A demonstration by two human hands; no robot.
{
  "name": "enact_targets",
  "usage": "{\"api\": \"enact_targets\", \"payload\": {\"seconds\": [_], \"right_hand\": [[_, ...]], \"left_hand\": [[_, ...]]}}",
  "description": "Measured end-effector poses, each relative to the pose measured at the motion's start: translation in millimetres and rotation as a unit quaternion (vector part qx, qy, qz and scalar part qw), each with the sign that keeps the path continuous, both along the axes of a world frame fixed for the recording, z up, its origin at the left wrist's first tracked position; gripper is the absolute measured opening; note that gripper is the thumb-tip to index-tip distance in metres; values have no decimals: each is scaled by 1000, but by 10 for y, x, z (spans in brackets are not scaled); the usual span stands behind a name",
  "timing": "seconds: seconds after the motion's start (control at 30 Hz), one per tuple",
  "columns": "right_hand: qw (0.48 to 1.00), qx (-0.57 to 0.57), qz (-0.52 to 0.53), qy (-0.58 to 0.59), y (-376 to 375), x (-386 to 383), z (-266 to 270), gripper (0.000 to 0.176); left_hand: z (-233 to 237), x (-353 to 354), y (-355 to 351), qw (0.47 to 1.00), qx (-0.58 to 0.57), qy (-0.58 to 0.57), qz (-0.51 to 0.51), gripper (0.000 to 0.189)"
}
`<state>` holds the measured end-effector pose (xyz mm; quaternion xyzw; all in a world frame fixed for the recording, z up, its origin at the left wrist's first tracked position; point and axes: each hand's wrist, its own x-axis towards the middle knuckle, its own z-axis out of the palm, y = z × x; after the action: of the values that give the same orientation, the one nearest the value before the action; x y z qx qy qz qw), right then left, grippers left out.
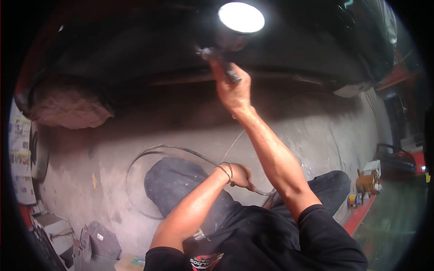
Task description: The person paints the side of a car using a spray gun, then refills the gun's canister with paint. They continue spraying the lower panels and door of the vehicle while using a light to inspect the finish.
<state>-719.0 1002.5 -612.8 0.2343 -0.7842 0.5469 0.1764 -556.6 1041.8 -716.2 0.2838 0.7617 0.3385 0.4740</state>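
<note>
My right hand (236, 90) is raised in front of a dark, glossy car body panel (149, 49), its fingers wrapped round the grip of a spray gun (221, 65). The gun's metal head points up and left toward the panel and is slightly blurred. A glaring white round disc (241, 18) shows just above the gun. Low between my knees, my left hand (242, 176) is closed on a thin hose (263, 193). That hose loops over the floor to the left, and a stretch of it rises toward my right wrist.
A paper-covered wheel (70, 106) is at the left, near a loose tire (40, 151). Cardboard boxes (54, 228) stand lower left. At the right, a small can (354, 200) and a brown box (368, 180) sit by a red ledge (359, 214). My legs are folded on the dusty floor (104, 158).
</note>
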Motion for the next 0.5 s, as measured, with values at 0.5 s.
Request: {"api": "enact_targets", "payload": {"seconds": [0.5], "right_hand": [[976,-73,-192,-69,2409,-713,443,49]], "left_hand": [[30,-178,241,999,-20,-29,-35,67]]}}
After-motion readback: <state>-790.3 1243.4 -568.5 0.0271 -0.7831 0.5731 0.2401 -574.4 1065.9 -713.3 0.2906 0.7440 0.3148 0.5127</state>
